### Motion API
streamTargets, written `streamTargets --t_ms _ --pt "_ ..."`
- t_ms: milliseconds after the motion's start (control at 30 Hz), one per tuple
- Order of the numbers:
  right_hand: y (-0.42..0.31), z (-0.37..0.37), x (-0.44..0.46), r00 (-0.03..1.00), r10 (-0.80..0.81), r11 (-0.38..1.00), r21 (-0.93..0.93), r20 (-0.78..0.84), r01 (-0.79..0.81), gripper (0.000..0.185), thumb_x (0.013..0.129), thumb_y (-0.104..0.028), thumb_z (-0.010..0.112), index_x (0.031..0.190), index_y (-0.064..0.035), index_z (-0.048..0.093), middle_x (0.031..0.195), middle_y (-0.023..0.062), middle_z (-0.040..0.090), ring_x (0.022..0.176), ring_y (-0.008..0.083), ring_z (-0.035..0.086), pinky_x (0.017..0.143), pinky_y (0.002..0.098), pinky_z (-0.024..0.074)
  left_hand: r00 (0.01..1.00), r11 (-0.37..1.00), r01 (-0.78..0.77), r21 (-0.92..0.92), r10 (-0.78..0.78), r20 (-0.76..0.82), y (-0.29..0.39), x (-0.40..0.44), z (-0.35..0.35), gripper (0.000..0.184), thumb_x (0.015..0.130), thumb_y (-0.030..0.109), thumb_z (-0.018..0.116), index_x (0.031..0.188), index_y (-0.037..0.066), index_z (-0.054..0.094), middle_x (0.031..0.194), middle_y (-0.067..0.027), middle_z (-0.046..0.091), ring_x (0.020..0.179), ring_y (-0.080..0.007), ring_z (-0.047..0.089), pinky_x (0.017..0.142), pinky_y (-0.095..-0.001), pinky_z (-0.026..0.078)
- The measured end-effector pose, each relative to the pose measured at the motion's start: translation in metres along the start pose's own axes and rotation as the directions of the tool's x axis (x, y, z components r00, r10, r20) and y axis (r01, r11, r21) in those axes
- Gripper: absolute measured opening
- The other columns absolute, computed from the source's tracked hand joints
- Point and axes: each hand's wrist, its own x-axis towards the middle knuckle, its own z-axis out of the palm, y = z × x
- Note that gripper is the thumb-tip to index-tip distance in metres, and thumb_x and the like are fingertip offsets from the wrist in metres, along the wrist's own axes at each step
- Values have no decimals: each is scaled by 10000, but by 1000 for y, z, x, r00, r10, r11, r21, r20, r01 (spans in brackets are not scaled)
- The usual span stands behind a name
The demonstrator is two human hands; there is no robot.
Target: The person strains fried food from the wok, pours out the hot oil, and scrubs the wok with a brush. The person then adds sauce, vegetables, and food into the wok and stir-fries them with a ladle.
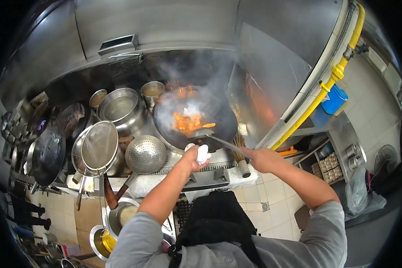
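Observation:
A dark wok point(225, 123) sits over the burner with smoke and a few flames rising from it. Orange-coloured food pieces point(190, 123) lie in its middle. My left hand point(193, 160) is closed around a folded white cloth point(203, 154) at the wok's near rim; whether the cloth wraps a wok handle cannot be seen. With my right hand point(265, 161) I grip the long handle of a metal ladle point(202, 132), whose head touches the food. Below the right hand a bamboo wok brush point(243, 163) stands on the stove's front edge.
Left of the wok are a perforated skimmer point(146, 154), a mesh strainer point(100, 145), a large steel pot point(120, 107) and a small pot point(152, 90). More woks point(49, 152) stand further left. A yellow pipe point(319, 98) runs along the right, near egg trays point(330, 167).

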Motion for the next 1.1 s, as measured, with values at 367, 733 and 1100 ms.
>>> streamTargets --t_ms 367,733,1100 --pt "-3 8 17 988 15 997 73 -151 -4 570 860 -190 524 1405 -221 361 1108 182 620 1010 348 600 871 443 473 980 978 9 -208 33 197 -74 41 -52 201 951 293 445 1031 136 542 897 -73 622 734 -275 625 585 -458 533" --pt "-28 0 39 998 27 1000 -4 -53 -27 567 847 -154 480 1402 -190 369 1135 172 613 1030 337 594 850 454 479 982 993 -100 -59 108 155 -28 43 -49 198 935 293 441 927 139 567 818 -59 609 732 -244 613 575 -390 539" --pt "-5 -33 -17 1000 -9 999 36 5 9 546 851 -151 489 1387 -200 397 1085 195 627 1009 354 596 868 450 470 997 1000 22 9 -23 75 1 18 -21 224 924 321 448 926 138 578 821 -60 624 733 -240 622 561 -376 529"
